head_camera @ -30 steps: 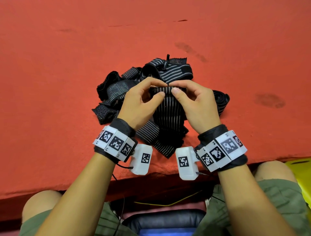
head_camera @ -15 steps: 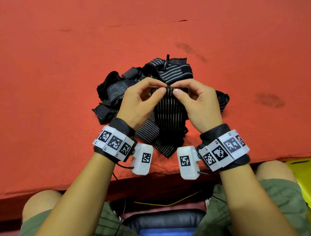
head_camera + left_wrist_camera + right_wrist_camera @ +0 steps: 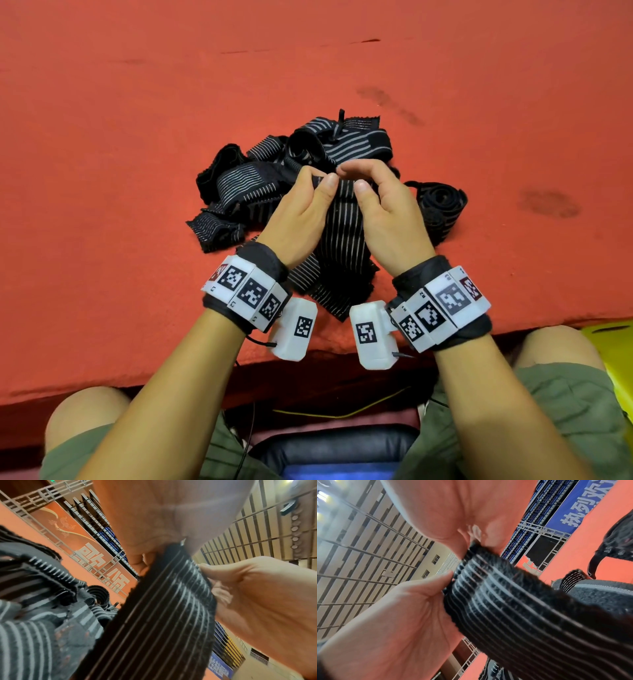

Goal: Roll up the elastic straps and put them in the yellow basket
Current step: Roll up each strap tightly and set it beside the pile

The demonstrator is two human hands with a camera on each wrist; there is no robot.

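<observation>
We see the left hand [image 3: 301, 212] and right hand [image 3: 387, 212] both pinching the top end of a black white-striped elastic strap [image 3: 342, 240] between their grips.

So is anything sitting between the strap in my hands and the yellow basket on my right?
Nothing visible blocks it. Both the left hand and right hand pinch the black grey-striped elastic strap. The yellow plastic basket lies beyond the red table's edge, beside the right knee, mostly out of frame.

ahead: strap pile [image 3: 294, 171] blocks | right: rolled strap [image 3: 440, 209] near | left, far: red mat [image 3: 102, 171] free
</observation>
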